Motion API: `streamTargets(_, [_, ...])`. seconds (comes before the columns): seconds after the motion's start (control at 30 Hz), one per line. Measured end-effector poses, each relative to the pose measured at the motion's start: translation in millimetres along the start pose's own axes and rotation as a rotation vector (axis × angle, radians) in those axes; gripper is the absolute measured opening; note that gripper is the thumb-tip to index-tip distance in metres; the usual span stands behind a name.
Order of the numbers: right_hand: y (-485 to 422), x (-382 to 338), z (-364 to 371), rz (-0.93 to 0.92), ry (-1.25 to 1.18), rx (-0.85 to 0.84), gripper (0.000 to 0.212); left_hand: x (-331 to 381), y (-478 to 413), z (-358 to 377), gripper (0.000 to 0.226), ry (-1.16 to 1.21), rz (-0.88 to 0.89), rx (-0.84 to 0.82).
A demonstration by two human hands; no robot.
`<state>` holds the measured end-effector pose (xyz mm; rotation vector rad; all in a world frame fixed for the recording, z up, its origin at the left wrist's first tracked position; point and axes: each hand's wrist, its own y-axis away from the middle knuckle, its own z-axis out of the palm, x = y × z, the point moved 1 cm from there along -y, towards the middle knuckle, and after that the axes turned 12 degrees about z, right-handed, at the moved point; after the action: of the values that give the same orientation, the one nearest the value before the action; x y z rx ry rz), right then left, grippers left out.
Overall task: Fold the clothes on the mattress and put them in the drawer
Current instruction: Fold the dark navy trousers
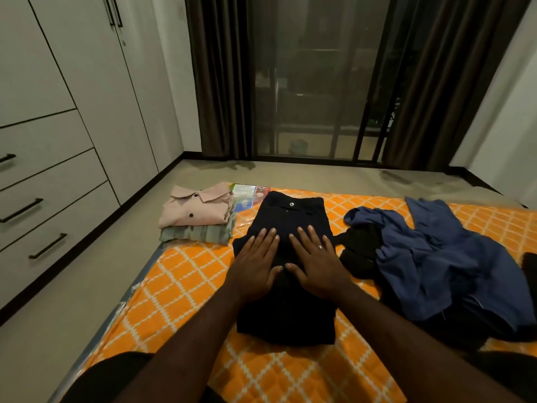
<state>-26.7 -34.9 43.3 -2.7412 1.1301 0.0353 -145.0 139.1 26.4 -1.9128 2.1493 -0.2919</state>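
Observation:
A folded dark navy shirt (290, 216) lies in the middle of the orange checked mattress (180, 286). My left hand (255, 266) and my right hand (316, 260) rest flat on it side by side, fingers spread, holding nothing. At the mattress's far left corner sits a stack of folded clothes, a pink shirt (194, 210) on top of a grey-green one (197, 234). To the right lies a crumpled blue garment (436, 257) over a black garment (360, 254), both unfolded.
White cabinets with three drawers (43, 207), all closed, line the left wall across a strip of floor. A glass sliding door (313, 82) with dark curtains faces me. A printed label (247, 193) shows under the mattress's plastic wrap.

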Motion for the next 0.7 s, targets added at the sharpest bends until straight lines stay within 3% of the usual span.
streamTargets(0.13, [-25, 10, 35, 0.02, 0.037, -0.094, 0.085, -20, -20, 31, 0.074, 0.04, -0.07, -0.066])
streamTargets(0.3, [-30, 16, 88, 0.032, 0.006, -0.237, 0.086, -29, -16, 83, 0.069, 0.301, -0.271, -0.358])
streamTargets(0.57, [-32, 19, 86, 0.048, -0.022, -0.313, 0.083, -27, -16, 84, 0.067, 0.338, -0.285, -0.359])
streamTargets(0.7, [-22, 30, 59, -0.035, 0.003, -0.429, 0.065, -28, 3, 59, 0.061, 0.431, -0.228, -0.412])
